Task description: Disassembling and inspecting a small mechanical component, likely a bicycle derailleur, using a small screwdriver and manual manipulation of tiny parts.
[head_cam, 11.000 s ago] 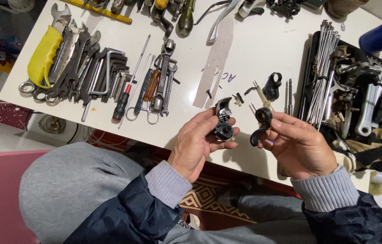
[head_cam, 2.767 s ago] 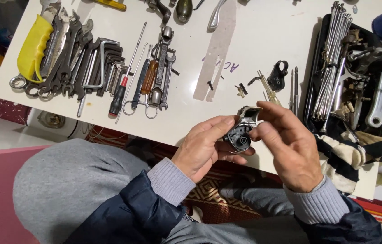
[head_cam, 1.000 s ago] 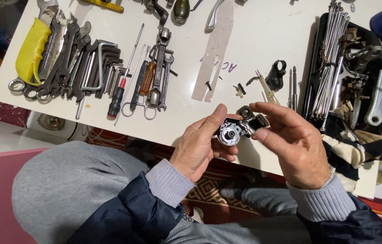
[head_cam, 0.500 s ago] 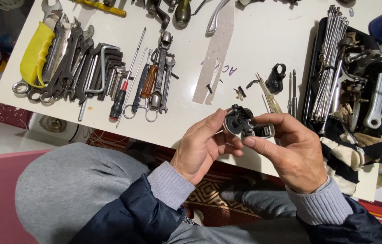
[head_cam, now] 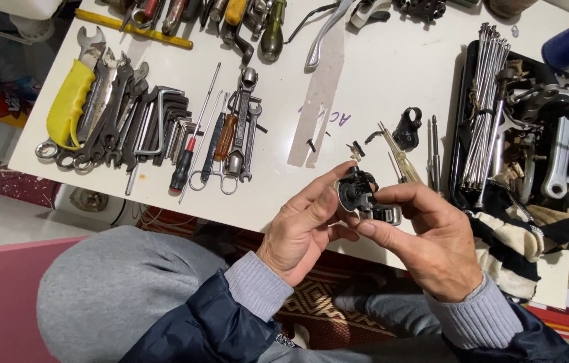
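black part (head_cam: 360, 193) half-hidden by fingers (head_cam: 392, 195)

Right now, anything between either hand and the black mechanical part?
No. The left hand and right hand both grip the black mechanical part directly, fingertips on it, held up over the white table's near edge. Nothing visible sits between.

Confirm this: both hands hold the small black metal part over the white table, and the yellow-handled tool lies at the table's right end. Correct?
Not quite. The head view shows the yellow-handled tool at the table's left end. Both the left hand and right hand do hold the small black metal part.
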